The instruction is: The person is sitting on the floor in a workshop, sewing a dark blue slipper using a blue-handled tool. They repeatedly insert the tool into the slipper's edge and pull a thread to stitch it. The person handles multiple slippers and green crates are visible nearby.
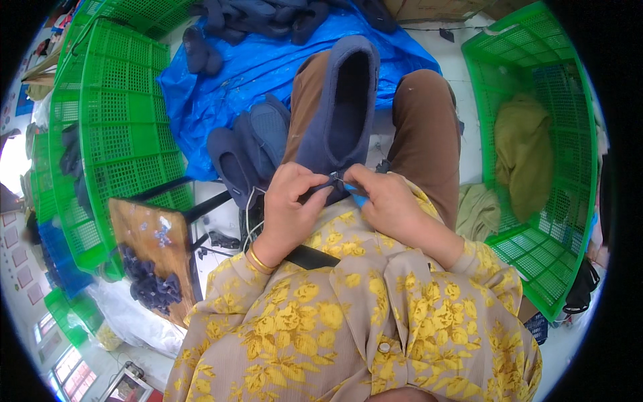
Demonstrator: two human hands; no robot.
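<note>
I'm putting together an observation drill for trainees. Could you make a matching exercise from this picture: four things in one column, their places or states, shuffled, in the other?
Column one
1. Large navy slipper
2. Wooden board
3. Blue plastic sheet
4. Gold-coloured bangle

Column two
A. Around the left wrist
B. Under a heap of dark slippers
C. Near end at the fingers of the left hand and right hand
D. Bears a clump of small dark pieces

Pairs: 1-C, 2-D, 3-B, 4-A
</note>
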